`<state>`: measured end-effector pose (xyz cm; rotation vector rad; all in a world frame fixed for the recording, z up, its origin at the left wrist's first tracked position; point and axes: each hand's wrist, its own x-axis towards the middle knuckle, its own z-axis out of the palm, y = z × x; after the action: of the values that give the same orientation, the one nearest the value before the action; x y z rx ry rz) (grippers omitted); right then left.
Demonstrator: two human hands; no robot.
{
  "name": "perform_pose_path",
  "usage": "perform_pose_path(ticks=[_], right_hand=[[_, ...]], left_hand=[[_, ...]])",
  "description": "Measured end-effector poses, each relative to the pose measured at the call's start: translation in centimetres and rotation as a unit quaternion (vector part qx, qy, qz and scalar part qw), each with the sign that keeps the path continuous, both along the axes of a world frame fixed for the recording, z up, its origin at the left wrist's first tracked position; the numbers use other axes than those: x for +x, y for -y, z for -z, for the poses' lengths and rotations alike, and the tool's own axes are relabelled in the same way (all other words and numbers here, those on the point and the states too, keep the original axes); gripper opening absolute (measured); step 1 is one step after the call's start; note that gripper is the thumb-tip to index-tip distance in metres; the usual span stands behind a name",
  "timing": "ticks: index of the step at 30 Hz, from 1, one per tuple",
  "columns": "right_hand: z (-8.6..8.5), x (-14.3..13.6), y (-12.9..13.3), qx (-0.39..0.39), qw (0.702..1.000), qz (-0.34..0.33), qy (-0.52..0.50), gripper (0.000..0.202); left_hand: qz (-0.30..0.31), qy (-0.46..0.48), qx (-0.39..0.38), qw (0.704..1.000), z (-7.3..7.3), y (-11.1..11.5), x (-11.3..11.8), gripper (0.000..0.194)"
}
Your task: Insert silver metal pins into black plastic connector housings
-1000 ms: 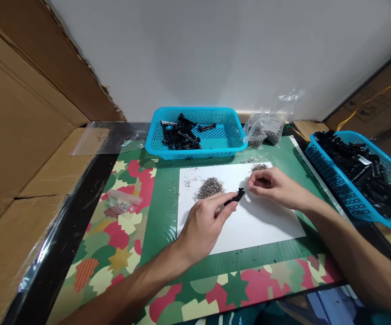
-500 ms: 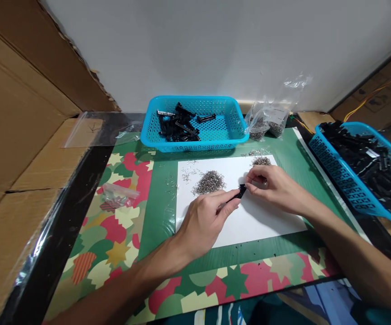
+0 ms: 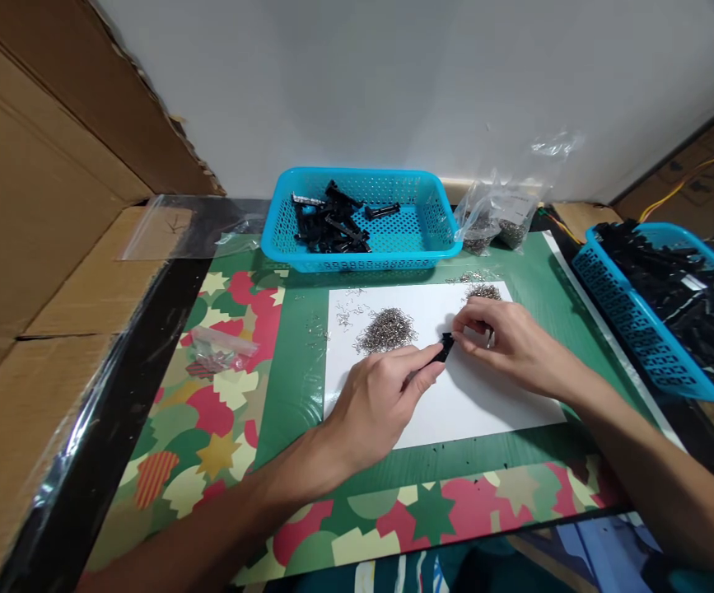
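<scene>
My left hand (image 3: 381, 399) pinches a small black plastic part (image 3: 445, 347) between thumb and fingers, over the white sheet (image 3: 480, 403). At the far end of that part, my right hand (image 3: 497, 339) has its thumb and forefinger pressed together; anything between them is too small to make out. A pile of small metal pieces (image 3: 387, 329) lies on the sheet beyond my left hand. Another metal pile (image 3: 483, 292) sits just beyond my right hand, which partly hides it.
A blue basket (image 3: 362, 262) with black parts stands at the back. A fuller blue basket (image 3: 634, 329) is at the right. Clear bags (image 3: 511, 226) of metal pieces lean near the wall. A small plastic bag (image 3: 221, 350) lies at left.
The view has shifted slightly, so the things on the table appear a little further right. Both hands keep nearly the same pose at the black part.
</scene>
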<state>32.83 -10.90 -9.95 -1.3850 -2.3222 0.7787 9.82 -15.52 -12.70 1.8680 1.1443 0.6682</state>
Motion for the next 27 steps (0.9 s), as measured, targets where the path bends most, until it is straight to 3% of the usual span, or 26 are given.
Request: perform_pose_path(ticks=[15, 23, 27], right_hand=[[0.9, -0.7, 0.8, 0.103, 0.994, -0.015, 0.029, 0.026], [-0.1, 0.4, 0.1, 0.036, 0.999, -0.024, 0.008, 0.023], [-0.5, 1.5, -0.6, 0.000, 0.999, 0.018, -0.027, 0.041]], left_hand=[[0.001, -0.007, 0.001, 1.000, 0.1, 0.1, 0.0, 0.036], [-0.008, 0.015, 0.004, 1.000, 0.0, -0.1, 0.1, 0.036], [-0.024, 0.023, 0.008, 0.999, 0.0, -0.1, 0.1, 0.035]])
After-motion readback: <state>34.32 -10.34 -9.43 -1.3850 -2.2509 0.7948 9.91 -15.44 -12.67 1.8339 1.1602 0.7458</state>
